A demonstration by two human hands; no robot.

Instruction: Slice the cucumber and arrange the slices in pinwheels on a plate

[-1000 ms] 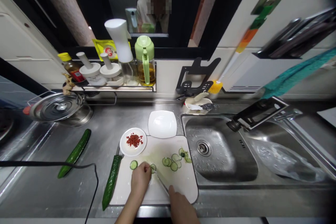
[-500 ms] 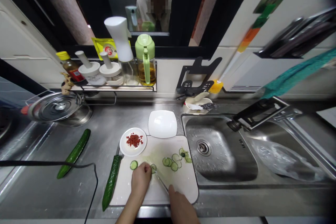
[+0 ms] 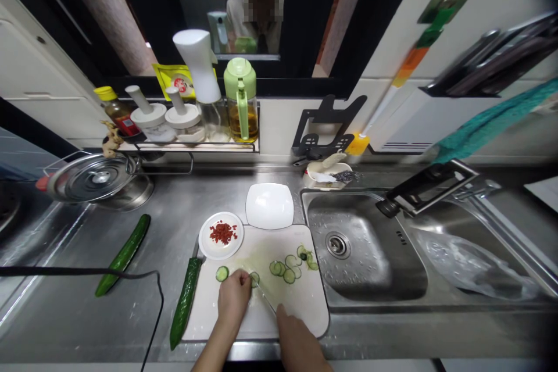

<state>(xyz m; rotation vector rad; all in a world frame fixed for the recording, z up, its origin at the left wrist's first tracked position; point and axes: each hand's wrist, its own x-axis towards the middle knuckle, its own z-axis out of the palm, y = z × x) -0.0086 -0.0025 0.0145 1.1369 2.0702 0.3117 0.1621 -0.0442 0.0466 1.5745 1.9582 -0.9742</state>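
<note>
My left hand (image 3: 233, 299) rests on the white cutting board (image 3: 300, 302), its fingers curled down over a cucumber piece (image 3: 253, 279) at their tips. My right hand (image 3: 296, 340) grips a knife (image 3: 267, 297) whose blade runs up to that piece. Several cut cucumber slices (image 3: 290, 267) lie to the right on the board, and one single slice (image 3: 222, 273) lies left of my fingers. A half cucumber (image 3: 185, 302) lies along the board's left edge.
A small plate of red berries (image 3: 221, 235) and an empty white square dish (image 3: 269, 205) stand behind the board. A whole cucumber (image 3: 124, 254) and a black cable (image 3: 87, 273) lie at left. The sink (image 3: 361, 250) is at right, a pot lid (image 3: 98, 177) at far left.
My right hand and the knife have shifted slightly left toward my left hand. Everything else is as before.
</note>
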